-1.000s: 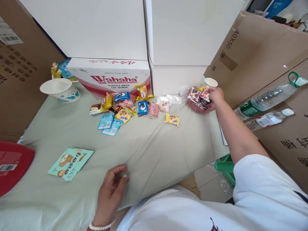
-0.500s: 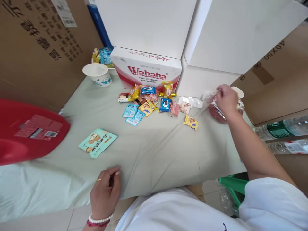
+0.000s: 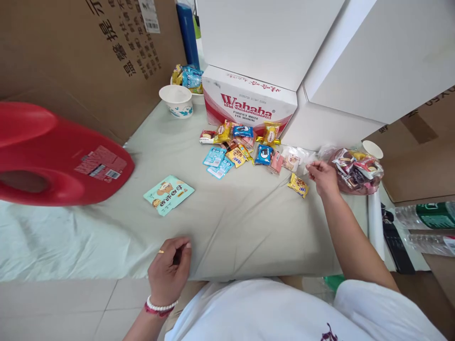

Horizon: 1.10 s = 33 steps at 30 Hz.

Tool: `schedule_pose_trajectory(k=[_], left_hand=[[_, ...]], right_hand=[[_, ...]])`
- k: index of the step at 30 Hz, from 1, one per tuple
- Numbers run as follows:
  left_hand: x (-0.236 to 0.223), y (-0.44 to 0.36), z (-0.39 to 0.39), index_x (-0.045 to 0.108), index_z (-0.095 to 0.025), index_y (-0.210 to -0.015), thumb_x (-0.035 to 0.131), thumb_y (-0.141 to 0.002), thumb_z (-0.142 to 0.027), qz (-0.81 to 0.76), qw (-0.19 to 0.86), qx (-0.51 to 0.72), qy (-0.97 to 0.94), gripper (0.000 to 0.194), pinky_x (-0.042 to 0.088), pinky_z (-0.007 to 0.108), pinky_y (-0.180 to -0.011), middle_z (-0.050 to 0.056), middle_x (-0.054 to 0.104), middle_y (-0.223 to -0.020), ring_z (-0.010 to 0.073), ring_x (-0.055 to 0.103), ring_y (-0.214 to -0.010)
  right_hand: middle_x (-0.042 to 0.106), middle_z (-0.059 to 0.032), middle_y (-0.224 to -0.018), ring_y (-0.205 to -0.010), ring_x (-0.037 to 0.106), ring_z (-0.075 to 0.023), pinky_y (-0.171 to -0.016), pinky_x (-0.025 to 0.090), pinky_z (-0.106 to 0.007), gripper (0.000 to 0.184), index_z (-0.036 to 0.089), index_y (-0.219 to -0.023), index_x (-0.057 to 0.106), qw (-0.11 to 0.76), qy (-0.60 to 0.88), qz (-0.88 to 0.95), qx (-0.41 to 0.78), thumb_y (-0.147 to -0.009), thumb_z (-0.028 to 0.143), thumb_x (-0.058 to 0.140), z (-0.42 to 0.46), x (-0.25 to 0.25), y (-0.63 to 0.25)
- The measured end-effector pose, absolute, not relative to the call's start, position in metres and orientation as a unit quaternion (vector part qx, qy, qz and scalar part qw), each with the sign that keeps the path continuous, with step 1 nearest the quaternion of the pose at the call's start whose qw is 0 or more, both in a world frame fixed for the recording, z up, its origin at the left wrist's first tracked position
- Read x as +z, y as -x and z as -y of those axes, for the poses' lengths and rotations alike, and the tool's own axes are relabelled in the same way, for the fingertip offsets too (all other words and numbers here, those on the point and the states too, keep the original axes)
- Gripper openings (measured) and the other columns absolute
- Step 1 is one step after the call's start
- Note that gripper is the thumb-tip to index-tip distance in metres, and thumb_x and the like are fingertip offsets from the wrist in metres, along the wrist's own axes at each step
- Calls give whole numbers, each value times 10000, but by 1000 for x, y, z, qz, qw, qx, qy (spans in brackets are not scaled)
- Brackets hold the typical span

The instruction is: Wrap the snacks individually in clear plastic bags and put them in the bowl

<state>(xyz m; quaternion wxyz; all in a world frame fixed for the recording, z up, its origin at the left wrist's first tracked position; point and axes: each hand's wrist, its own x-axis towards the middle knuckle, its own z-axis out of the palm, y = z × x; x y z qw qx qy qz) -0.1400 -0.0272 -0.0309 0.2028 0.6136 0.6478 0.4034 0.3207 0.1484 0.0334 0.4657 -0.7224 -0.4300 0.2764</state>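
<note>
My left hand (image 3: 169, 265) rests at the table's near edge with its fingers curled in and nothing visible in them. Beyond it lies a mint-green snack pouch (image 3: 168, 195). My right hand (image 3: 323, 176) has thumb and fingertips pinched together beside some clear plastic wrapping (image 3: 306, 161); what they hold, if anything, I cannot make out. Just right of that hand sits a clear bag of wrapped snacks (image 3: 357, 170). To its left is a yellow cookie packet (image 3: 297, 185). A blue packet (image 3: 263, 155), a pink packet (image 3: 276, 162) and light-blue sachets (image 3: 220, 167) lie in a loose pile.
A Wahaha water carton (image 3: 249, 102) stands behind the pile, below tall white boxes (image 3: 256, 38). At back left are a paper cup (image 3: 177, 102) and a container of snacks. A large red jug (image 3: 64, 156) occupies the left. Another white cup (image 3: 372, 149) stands behind the bag.
My right hand has moved off the snack bag, down and to its left, beside the clear wrapping. The view has shifted, and my left hand stays curled at the table edge.
</note>
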Motion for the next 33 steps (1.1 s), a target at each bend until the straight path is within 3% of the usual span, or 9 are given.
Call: schedule_pose_trajectory(k=[3,6,10,14,20,25,30,33], left_hand=[[-18,122,20,678,-215,-889,621,-902,-314,-623,268,421,-603,115,456,279,-650,28,666,-827,161,606,-708],[4,84,7,688,-218,-862,598,-924,-353,-549,392,411,-612,173,468,279,-669,39,663,-831,162,603,-740],[26,22,-13,681,-204,-901,619,-914,-426,-484,515,403,-582,231,462,261,-661,44,662,-876,156,599,-778],[27,-9,-20,667,-189,-865,708,-838,-455,-466,562,397,-557,271,436,259,-663,28,656,-851,149,576,-763],[14,6,-5,614,-175,-772,782,-750,-565,-470,655,426,-411,425,375,236,-598,-44,542,-630,90,449,-597],[18,16,-3,548,-187,-761,834,-673,-591,-469,690,434,-340,502,354,218,-553,-35,562,-691,74,457,-578],[11,16,-2,565,-192,-802,777,-758,-554,-489,643,426,-409,421,383,226,-584,-32,543,-717,90,460,-616],[9,17,2,599,-203,-931,714,-839,-514,-513,560,446,-473,345,450,253,-692,12,595,-879,130,539,-765]], right_hand=[[548,52,-627,-514,468,-95,-493,395,-224,369,210,-820,635,530,607,350,478,-659,447,867,-94,33,-280],[554,38,-621,-511,462,-99,-470,390,-225,368,214,-804,679,520,564,316,559,-652,473,892,-49,28,-238],[560,22,-626,-558,465,-125,-527,404,-253,299,223,-807,719,473,556,389,562,-768,504,816,-12,24,-196],[605,8,-709,-646,488,-146,-613,405,-270,252,229,-869,740,421,545,494,530,-867,481,726,10,27,-181],[553,27,-652,-570,420,-117,-551,348,-249,250,217,-783,669,479,530,379,588,-825,449,752,19,23,-195],[495,40,-638,-539,385,-106,-496,319,-228,252,225,-756,581,553,472,231,646,-747,367,789,18,20,-207],[596,-11,-825,-752,553,-166,-645,492,-287,197,239,-778,587,602,462,247,602,-773,352,749,19,21,-215],[646,-44,-890,-772,583,-194,-711,529,-353,193,235,-751,603,586,454,284,609,-759,376,735,19,24,-218]])
